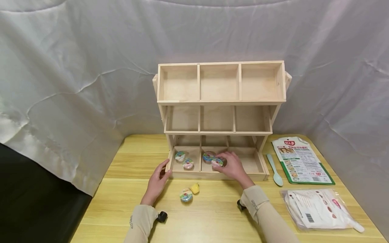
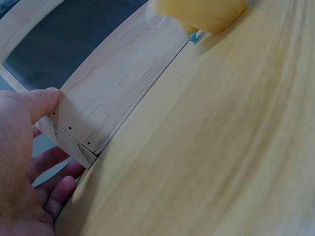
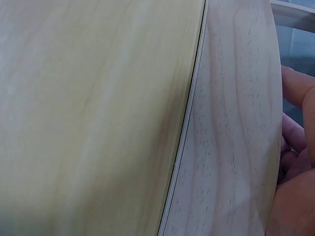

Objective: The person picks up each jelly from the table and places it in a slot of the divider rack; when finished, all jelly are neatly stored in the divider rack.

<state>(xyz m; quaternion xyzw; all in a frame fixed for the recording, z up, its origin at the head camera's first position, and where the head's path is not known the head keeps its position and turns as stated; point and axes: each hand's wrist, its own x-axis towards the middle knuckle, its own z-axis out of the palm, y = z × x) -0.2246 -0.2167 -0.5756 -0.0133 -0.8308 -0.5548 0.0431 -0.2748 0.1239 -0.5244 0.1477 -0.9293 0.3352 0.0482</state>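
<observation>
A wooden three-tier shelf [image 1: 221,102] stands on the table. My left hand [image 1: 157,184] holds its lower left front corner, thumb on the front board [image 2: 106,83] and fingers round the side. Inside the bottom tray's middle compartment, my right hand [image 1: 232,166] pinches a small jelly cup [image 1: 217,162] with a printed lid. A blue-rimmed jelly cup [image 1: 208,156] sits right beside it. Two more jelly cups, a white one [image 1: 180,156] and a pink one [image 1: 188,164], lie in the left compartment. The right wrist view hides the held cup behind the front board [image 3: 231,128].
On the table in front of the shelf lie a jelly cup [image 1: 186,195] and a small yellow item [image 1: 195,188]. To the right are a pale green spoon [image 1: 275,170], a white-and-green printed pouch [image 1: 304,162] and a clear plastic bag [image 1: 319,209] with printed contents.
</observation>
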